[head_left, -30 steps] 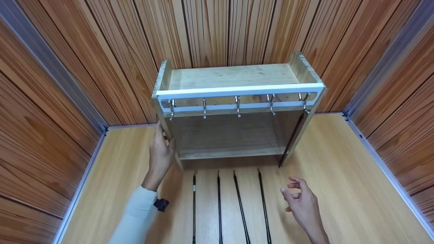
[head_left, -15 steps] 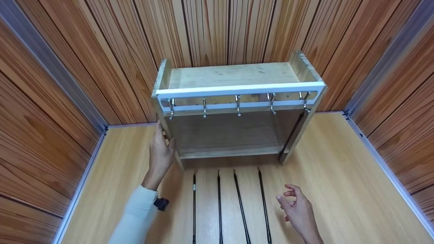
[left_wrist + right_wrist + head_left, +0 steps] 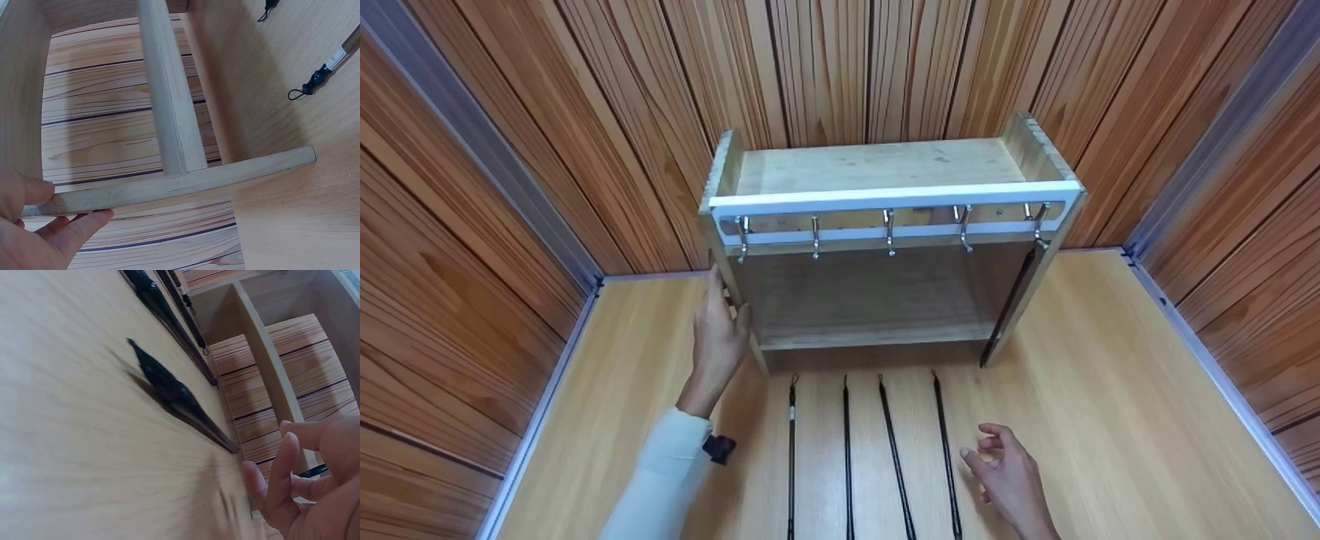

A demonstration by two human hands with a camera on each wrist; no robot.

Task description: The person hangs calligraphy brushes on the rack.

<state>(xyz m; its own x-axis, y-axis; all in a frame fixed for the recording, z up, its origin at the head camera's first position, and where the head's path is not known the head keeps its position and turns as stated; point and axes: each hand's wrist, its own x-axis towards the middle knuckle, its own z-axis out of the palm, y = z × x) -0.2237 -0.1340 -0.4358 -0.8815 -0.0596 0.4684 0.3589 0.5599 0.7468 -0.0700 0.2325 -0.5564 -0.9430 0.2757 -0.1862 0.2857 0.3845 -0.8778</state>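
Note:
My left hand (image 3: 716, 337) grips the left upright of a wooden rack (image 3: 877, 341), thumb on one face and fingertips on the other in the left wrist view. A white hook rail (image 3: 896, 196) with several metal hooks runs across the rack's front. From its rightmost hook hangs a dark calligraphy brush (image 3: 1009, 307), close along the right upright. Several more calligraphy brushes (image 3: 947, 457) lie side by side on the table, their loops towards the rack and, in the right wrist view, dark tips at the near end. Right of them hovers my right hand (image 3: 1009, 480), fingers loosely bent, holding nothing.
The rack stands on a light wood table (image 3: 1117, 420) near the wood-plank back wall (image 3: 825, 67). Plank side walls and grey metal corner edges (image 3: 1207, 142) enclose the table on both sides.
My right hand has drifted left and nearer to me, towards the rightmost lying brush. The hanging brush has swung slightly. My left hand keeps its grip on the rack.

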